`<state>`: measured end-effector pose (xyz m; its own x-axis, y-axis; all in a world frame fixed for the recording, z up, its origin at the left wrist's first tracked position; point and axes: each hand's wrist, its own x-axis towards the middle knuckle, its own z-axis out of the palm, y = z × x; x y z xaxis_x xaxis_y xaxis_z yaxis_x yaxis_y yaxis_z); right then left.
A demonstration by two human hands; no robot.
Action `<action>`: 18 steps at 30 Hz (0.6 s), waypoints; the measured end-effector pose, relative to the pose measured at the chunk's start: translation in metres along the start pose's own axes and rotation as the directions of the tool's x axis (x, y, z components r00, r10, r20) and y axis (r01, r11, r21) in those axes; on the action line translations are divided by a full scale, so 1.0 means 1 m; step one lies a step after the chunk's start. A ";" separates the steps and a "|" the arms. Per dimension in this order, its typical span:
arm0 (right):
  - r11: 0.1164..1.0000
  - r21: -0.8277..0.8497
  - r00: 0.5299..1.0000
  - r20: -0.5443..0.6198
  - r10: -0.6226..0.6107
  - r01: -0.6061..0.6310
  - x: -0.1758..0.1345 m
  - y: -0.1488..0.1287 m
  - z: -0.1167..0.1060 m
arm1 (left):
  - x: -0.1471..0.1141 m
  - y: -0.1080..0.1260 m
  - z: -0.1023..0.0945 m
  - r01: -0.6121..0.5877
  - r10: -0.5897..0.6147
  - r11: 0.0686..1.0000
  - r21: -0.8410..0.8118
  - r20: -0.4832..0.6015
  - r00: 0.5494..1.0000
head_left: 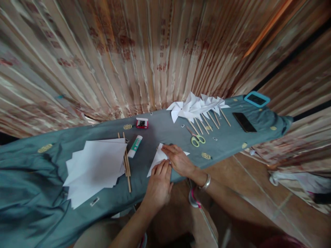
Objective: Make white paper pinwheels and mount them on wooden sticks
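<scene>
A white sheet of paper (157, 157), folded into a triangle, lies on the cloth in front of me, partly hidden by my hands. My left hand (159, 179) is closed on its near edge, with the fingers together and bent over the paper. From the right, my right hand (179, 160) reaches across and is closed on the upper part of the fold, its fingertips pressed down close to the left hand. A white corner of the triangle sticks out beyond the right hand.
Left of the hands are a glue stick (135, 146), wooden sticks (127, 165) and stacked white paper (97, 168). A small red box (142, 123) sits farther back. Toward the right lie green-handled scissors (198, 140), paper pinwheels (191, 107) on sticks, a phone (244, 122) and a blue-framed device (257, 99).
</scene>
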<state>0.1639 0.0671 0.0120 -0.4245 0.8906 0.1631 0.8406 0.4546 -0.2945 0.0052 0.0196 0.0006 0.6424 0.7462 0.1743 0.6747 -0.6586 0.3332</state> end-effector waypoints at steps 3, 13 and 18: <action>0.999 -0.042 1.000 0.001 0.001 -0.001 0.013 0.001 0.001 | 0.001 0.001 -0.003 0.008 -0.008 1.000 -0.011 0.005 1.000; 0.972 0.200 0.966 -0.202 0.160 -0.119 0.020 0.027 -0.002 | 0.002 -0.007 -0.012 0.040 -0.039 0.999 0.007 -0.147 0.988; 0.958 0.222 0.970 -0.121 0.213 -0.183 0.001 0.029 -0.010 | 0.004 -0.031 -0.008 0.199 -0.183 0.980 0.028 -0.278 0.943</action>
<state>0.1917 0.0809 0.0128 -0.1918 0.9590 0.2088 0.8083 0.2750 -0.5206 -0.0159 0.0441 -0.0018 0.3809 0.8512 0.3610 0.7990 -0.4995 0.3348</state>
